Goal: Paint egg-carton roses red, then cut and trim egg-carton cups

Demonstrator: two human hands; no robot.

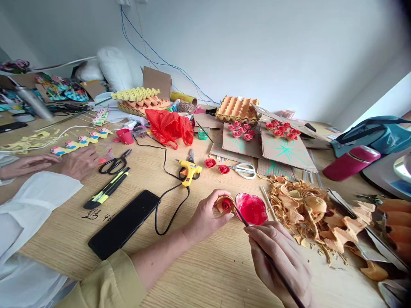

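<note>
Between the thumb and fingers of my left hand (205,218) is a small paper rose (225,205), red at its centre with orange outer petals. My right hand (279,256) grips a dark-handled paintbrush (272,263), its tip at the right edge of the rose. Just beyond the brush lies a shallow dish of red paint (252,208). Two red paper roses, one (210,163) left of the other (224,169), rest farther back beside white-handled scissors (245,170).
A yellow glue gun (189,172), black phone (123,224) and utility knife (105,188) lie to the left. Torn egg-carton scraps (305,209) spread on the right, near a red bottle (351,162). Cardboard squares (285,149) bear several roses. A co-worker's hands (77,162) rest at far left.
</note>
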